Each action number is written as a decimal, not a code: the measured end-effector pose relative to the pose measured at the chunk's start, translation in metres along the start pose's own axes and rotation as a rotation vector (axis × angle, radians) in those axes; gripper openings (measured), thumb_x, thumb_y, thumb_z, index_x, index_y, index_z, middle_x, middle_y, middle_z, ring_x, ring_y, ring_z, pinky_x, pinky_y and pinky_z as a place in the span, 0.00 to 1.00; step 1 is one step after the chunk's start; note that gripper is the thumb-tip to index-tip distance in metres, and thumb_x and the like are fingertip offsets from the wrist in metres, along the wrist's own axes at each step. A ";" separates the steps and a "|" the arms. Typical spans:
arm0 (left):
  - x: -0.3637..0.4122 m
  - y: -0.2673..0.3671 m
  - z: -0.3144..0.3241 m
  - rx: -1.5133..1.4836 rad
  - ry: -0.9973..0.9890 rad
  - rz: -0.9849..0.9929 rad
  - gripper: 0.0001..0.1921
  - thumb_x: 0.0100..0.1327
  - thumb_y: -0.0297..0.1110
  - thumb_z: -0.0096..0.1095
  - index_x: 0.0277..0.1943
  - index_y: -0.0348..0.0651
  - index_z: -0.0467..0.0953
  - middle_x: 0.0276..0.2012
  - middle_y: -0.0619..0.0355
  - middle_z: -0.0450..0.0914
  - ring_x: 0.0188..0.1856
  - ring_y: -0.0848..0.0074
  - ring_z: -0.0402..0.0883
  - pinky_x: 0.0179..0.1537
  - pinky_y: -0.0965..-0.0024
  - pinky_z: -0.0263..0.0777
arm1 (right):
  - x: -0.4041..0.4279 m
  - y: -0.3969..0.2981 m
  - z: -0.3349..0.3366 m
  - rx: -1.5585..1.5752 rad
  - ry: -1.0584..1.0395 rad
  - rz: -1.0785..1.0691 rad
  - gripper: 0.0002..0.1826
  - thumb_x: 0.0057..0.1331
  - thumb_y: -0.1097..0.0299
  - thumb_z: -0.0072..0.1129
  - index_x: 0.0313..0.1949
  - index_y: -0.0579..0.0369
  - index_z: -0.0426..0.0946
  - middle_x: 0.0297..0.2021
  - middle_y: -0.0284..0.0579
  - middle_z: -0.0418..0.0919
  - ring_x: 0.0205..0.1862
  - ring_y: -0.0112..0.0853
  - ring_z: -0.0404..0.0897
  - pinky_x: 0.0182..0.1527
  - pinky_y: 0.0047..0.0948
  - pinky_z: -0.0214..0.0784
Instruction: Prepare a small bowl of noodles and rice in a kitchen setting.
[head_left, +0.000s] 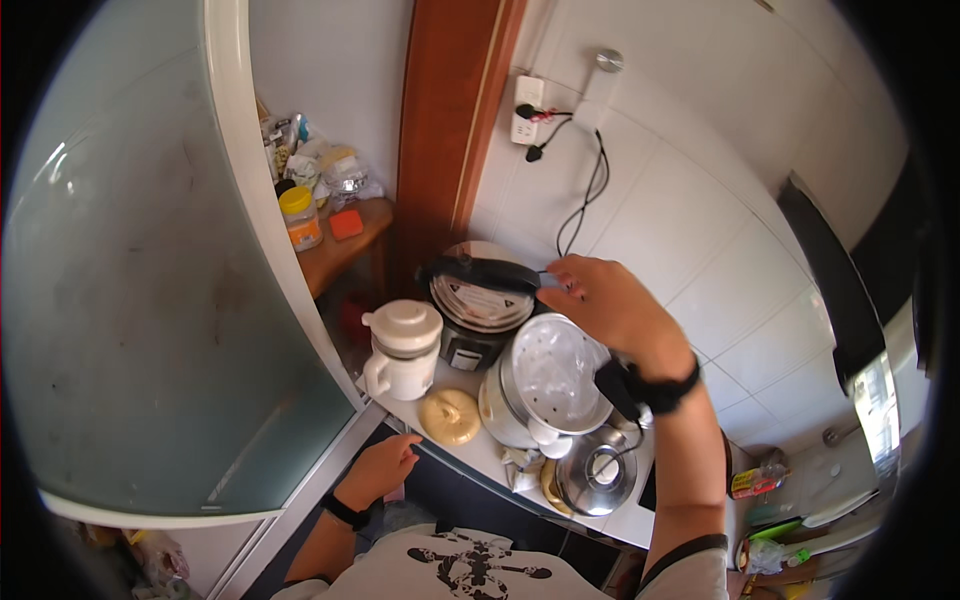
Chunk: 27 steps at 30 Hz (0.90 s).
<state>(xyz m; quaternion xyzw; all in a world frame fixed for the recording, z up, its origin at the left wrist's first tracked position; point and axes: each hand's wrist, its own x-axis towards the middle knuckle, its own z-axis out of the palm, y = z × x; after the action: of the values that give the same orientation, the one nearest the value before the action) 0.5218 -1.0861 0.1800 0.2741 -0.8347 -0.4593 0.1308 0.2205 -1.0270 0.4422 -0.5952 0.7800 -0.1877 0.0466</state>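
My right hand (611, 300) reaches over the counter, its fingers bent at the right end of the black lid handle of an electric pressure cooker (480, 300). A black power cord (583, 214) runs down the wall behind that hand; whether the fingers hold the cord or touch the handle, I cannot tell. Below the wrist sits a white steamer pot (555, 375) with a perforated tray in its top. My left hand (382, 465) hovers by the counter's front edge, fingers curled together with nothing visible in them. Nearest to it lies a round tan object (450, 416) with a stem-like centre.
A lidded white jug (405, 349) stands left of the cooker. Near the front edge sits a steel lid (598, 471) with a white knob. Two black plugs hang at the wall power strip (527, 109). A frosted glass door (172, 300) fills the left side, beside a cluttered wooden shelf (352, 240).
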 end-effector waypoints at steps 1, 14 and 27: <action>0.006 -0.011 -0.012 0.030 -0.008 -0.002 0.14 0.62 0.30 0.58 0.51 0.41 0.74 0.34 0.51 0.80 0.35 0.61 0.80 0.38 0.65 0.73 | 0.036 0.012 0.023 -0.022 -0.018 0.030 0.24 0.62 0.55 0.59 0.49 0.62 0.75 0.41 0.56 0.80 0.46 0.48 0.78 0.50 0.40 0.70; 0.016 -0.120 -0.096 0.012 0.021 -0.235 0.15 0.61 0.30 0.59 0.51 0.40 0.74 0.34 0.50 0.80 0.37 0.59 0.81 0.39 0.63 0.74 | 0.183 0.170 0.243 -0.407 -0.157 0.224 0.25 0.64 0.48 0.55 0.48 0.59 0.72 0.51 0.54 0.73 0.55 0.47 0.72 0.57 0.49 0.62; 0.043 -0.131 -0.101 -0.029 0.025 -0.191 0.14 0.61 0.29 0.59 0.50 0.39 0.74 0.35 0.49 0.80 0.37 0.58 0.81 0.39 0.63 0.75 | 0.185 0.160 0.241 -0.269 -0.163 0.385 0.13 0.58 0.63 0.57 0.36 0.62 0.75 0.37 0.59 0.80 0.43 0.53 0.78 0.47 0.45 0.70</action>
<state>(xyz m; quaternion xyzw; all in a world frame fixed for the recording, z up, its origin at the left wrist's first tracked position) 0.5781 -1.2374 0.1230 0.3562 -0.7965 -0.4781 0.1007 0.0927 -1.2240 0.1917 -0.4496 0.8907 -0.0210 0.0646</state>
